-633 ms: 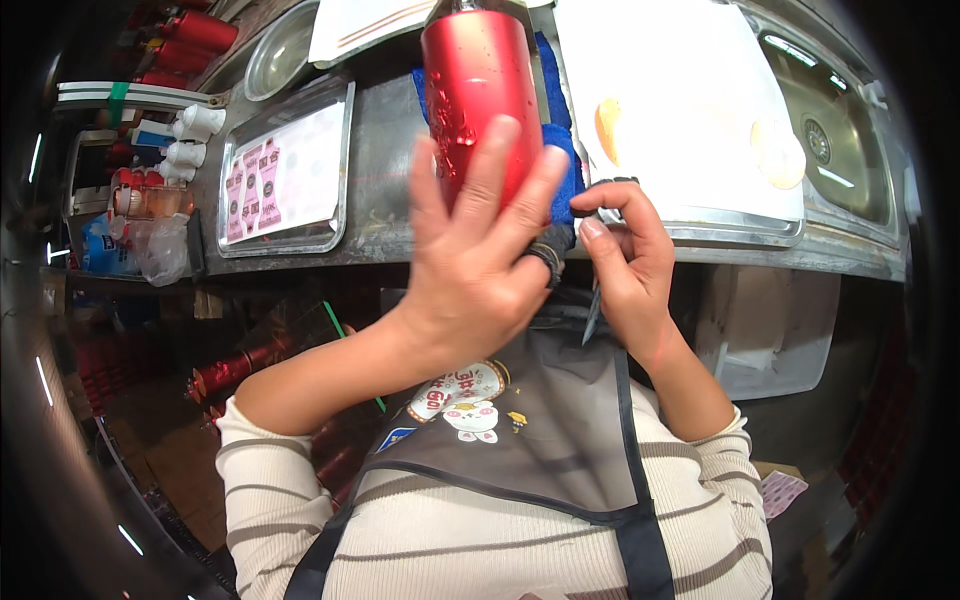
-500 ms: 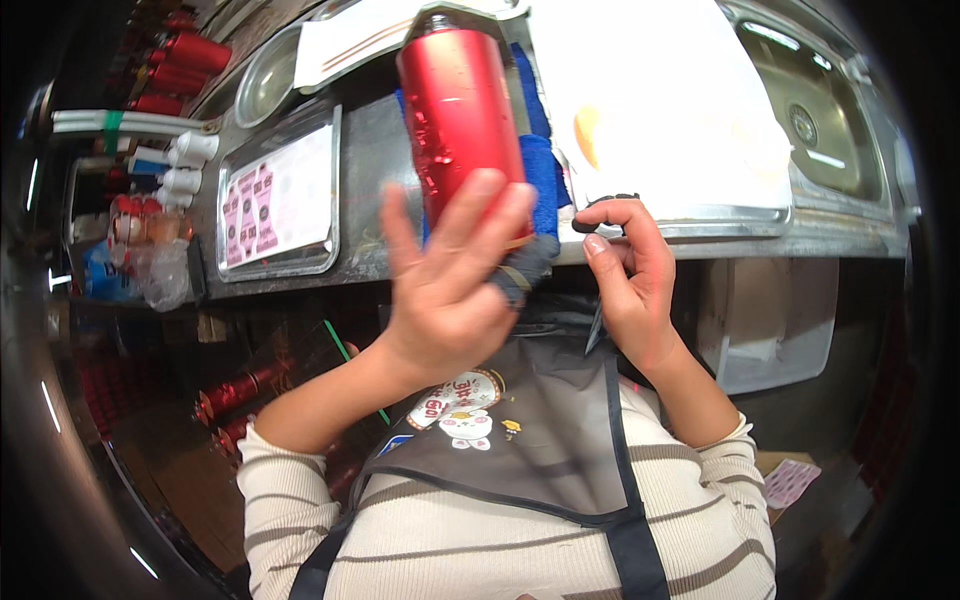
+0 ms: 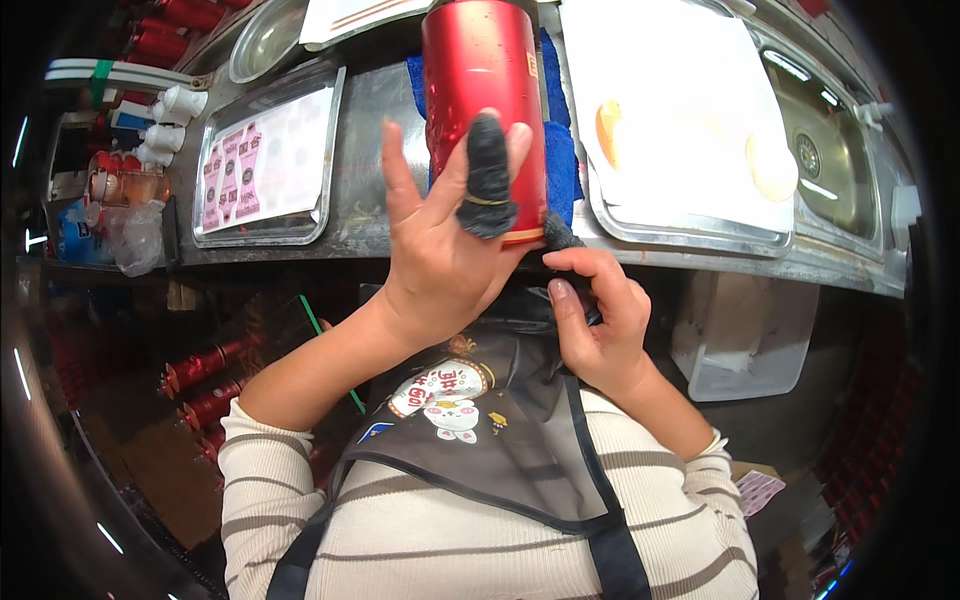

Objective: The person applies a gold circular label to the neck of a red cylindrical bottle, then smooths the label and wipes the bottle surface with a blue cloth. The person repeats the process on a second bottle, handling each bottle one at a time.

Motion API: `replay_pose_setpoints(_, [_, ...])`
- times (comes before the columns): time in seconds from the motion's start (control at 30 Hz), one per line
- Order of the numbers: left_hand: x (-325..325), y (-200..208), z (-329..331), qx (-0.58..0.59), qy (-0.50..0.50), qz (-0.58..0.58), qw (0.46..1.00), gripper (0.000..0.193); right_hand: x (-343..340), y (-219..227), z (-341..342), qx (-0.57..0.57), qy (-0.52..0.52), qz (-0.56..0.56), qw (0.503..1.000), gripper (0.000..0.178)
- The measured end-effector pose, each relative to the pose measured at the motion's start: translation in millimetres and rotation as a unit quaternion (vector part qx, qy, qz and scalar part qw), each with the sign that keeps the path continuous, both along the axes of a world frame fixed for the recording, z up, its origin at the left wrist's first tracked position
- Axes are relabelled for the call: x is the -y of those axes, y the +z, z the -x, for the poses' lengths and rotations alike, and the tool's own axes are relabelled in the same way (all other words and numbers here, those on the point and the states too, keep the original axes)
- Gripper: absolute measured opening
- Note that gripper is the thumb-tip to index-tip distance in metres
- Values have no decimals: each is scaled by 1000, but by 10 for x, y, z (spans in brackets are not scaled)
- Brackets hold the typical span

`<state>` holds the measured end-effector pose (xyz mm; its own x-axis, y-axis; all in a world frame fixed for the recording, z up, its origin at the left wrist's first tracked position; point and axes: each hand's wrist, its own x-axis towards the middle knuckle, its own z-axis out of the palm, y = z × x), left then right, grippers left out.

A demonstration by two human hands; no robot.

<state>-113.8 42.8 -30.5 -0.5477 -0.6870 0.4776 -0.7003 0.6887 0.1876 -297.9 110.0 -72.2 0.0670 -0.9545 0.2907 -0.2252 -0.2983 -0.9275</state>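
My left hand [image 3: 437,255] is held up in front of a shiny red metal canister [image 3: 480,90], its fingers spread. A dark grey cloth finger cover [image 3: 487,175], banded near its base, sits on one finger. Another dark grey cover [image 3: 560,232] is at the thumb side of that hand. Close beside this one, my right hand [image 3: 610,315] has its thumb and index finger bent together in a pinch. Whatever is between them is dark and too small to make out. The canister lies on a blue cloth [image 3: 562,165], its base toward me.
A metal tray [image 3: 335,170] with pink-printed sheets is left of the canister. To the right are a larger tray [image 3: 640,232] lined with white paper and a sink [image 3: 850,170]. A metal bowl [image 3: 262,45] stands at the back. Below the counter is a translucent bin [image 3: 775,370].
My left hand has turned and its fingers stand more upright, showing the covered finger. My right hand has come down and left toward the left thumb, its pinch kept.
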Motion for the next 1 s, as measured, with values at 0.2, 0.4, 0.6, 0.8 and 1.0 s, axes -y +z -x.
replay_pose_setpoints(0.2, [-157, -361, -200, -91, 85, -22, 992, 80, -13, -21, -35, -7, -12, -19, 1000, 21])
replay_pose_setpoints(0.4, [-255, -489, -271, -204, 88, -150, 963, 79, 2, 53, 9, -61, -3, -24, 998, 18])
replay_pose_setpoints(0.6, [-271, -450, -296, -281, 77, -225, 930, 84, 45, 94, 26, -79, -10, 1, 997, 18])
replay_pose_setpoints(0.8, [-259, -403, -183, -449, 47, -318, 834, 79, 117, 159, 13, -176, 3, 178, 968, 27])
replay_pose_setpoints(1.0, [-264, -399, -96, -518, 23, -358, 777, 69, 296, 443, -49, -309, 96, 236, 916, 31])
